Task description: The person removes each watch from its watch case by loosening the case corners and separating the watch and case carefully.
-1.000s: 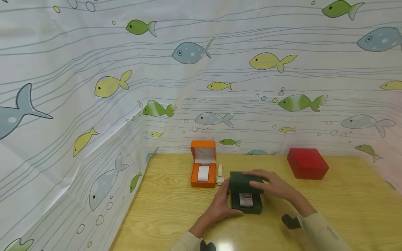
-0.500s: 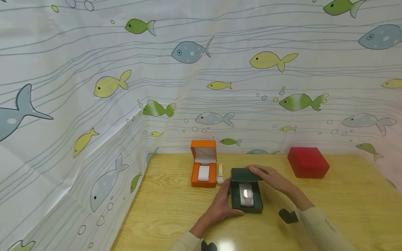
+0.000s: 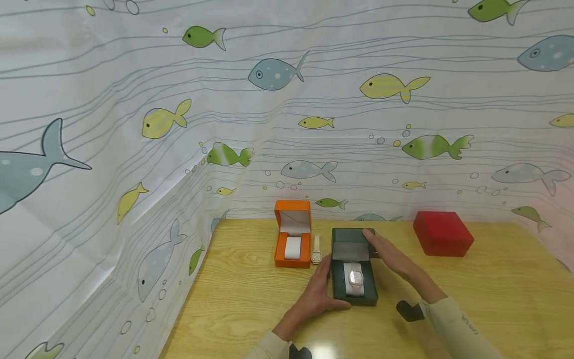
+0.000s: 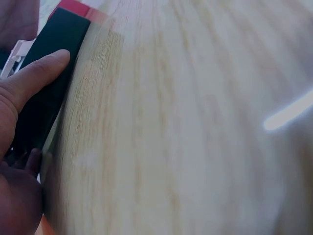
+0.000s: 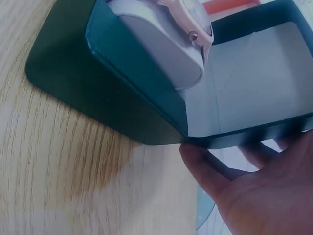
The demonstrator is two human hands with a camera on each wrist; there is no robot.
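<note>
A dark green watch box [image 3: 355, 301] stands with its lid raised on the wooden table. Inside, a pale pink watch [image 3: 356, 277] is wrapped around a white cushion [image 5: 161, 44]. My left hand [image 3: 315, 294] grips the box's base from the left, its thumb [image 4: 49, 66] along the front wall. At the lid's right side, my right hand [image 3: 399, 262] holds the lid [image 5: 259, 83]; in the right wrist view the thumb is at the hinge corner and the other fingers are partly hidden behind the lid.
An orange watch box [image 3: 280, 258] with a bare white cushion stands lid up at the back left. Beside it lies a gold-coloured watch [image 3: 316, 249]. A closed red box [image 3: 443, 234] stands at the back right, before a fish-patterned sheet [image 3: 269, 129].
My right hand has swung the green lid up and back, bringing the watch inside into full view. The left hand has stayed at the box's left side.
</note>
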